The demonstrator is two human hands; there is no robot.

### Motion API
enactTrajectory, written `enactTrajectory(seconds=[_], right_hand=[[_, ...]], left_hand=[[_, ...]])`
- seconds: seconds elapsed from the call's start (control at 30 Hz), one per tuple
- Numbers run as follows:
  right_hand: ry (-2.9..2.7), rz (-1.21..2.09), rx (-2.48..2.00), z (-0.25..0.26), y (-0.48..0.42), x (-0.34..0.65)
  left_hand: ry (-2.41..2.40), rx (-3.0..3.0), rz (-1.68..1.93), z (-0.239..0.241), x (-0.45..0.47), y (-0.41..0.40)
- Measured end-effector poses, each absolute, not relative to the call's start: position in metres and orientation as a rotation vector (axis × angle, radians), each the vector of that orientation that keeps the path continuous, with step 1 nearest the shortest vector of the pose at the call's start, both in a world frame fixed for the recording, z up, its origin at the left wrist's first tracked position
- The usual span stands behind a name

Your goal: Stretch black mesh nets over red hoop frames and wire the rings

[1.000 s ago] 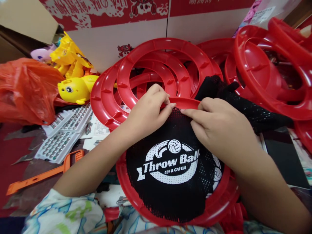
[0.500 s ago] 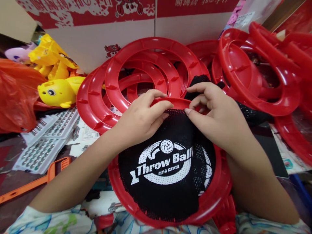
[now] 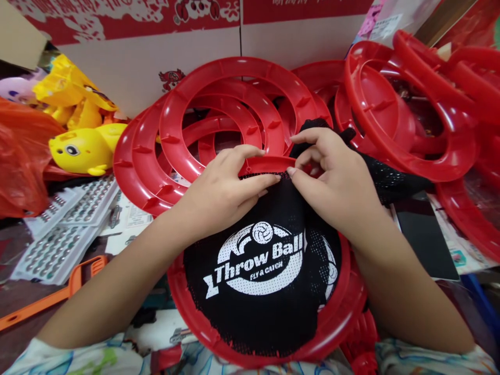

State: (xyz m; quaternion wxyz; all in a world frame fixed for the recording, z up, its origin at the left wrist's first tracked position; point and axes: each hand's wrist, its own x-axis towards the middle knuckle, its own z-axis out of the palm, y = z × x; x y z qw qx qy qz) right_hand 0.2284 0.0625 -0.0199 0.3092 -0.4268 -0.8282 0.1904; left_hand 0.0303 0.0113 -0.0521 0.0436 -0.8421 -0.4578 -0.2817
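In front of me lies a red plastic ring [image 3: 219,344] with black mesh fabric [image 3: 250,317] stretched over much of it. White "Throw Ball" lettering is printed on the mesh, and a second printed piece shows at its right side. My left hand [image 3: 230,190] rests at the ring's top edge, thumb laid along the mesh border and fingers curled over the rim. Beside it, my right hand [image 3: 328,174] pinches the mesh edge between thumb and fingers near the top of the ring. Loose black mesh bunches behind the right hand.
More red rings [image 3: 172,125] pile up behind, against a red and white carton [image 3: 133,78]. Other red rings [image 3: 414,166] lean at right, above a black flat panel [image 3: 424,234]. At left are yellow toys [image 3: 80,151], clear trays of small round parts [image 3: 54,250] and an orange handle [image 3: 42,299].
The whole view has shifted slightly, so things appear a little further left. My left thumb has straightened along the mesh edge; my right hand keeps its pinch.
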Motion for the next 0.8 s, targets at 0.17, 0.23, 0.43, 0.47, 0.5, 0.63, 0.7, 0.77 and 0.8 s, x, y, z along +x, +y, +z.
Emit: enactTrajectory(seconds=[0.17, 0.23, 0.43, 0.47, 0.5, 0.63, 0.7, 0.77, 0.8], right_hand=[[-2.186, 0.46, -1.111, -0.022, 0.063, 0.227], [-2.201, 0.439, -1.142, -0.021, 0.063, 0.226], [-2.231, 0.411, -1.208, -0.021, 0.063, 0.224], [-2.235, 0.412, -1.205, -0.022, 0.063, 0.223], [-2.244, 0.415, -1.198, -0.022, 0.063, 0.223], [-2.297, 0.427, -1.144, -0.014, 0.061, 0.228], [-2.268, 0.376, -1.113, -0.003, 0.055, 0.236], [-2.265, 0.374, -1.054, 0.01, 0.047, 0.246], [-2.316, 0.41, -1.014, 0.015, 0.042, 0.251]], left_hand=[[-1.45, -2.535, -0.826, -0.053, 0.032, 0.011], [-1.472, -2.532, -0.797, -0.053, 0.033, 0.01], [-1.536, -2.531, -0.677, -0.052, 0.035, 0.009], [-1.547, -2.526, -0.661, -0.052, 0.035, 0.009], [-1.56, -2.524, -0.649, -0.051, 0.035, 0.009], [-1.631, -2.566, -0.666, -0.048, 0.034, 0.008], [-1.66, -2.586, -0.735, -0.045, 0.032, 0.009], [-1.68, -2.576, -0.805, -0.042, 0.03, 0.009], [-1.703, -2.56, -0.826, -0.041, 0.029, 0.01]])
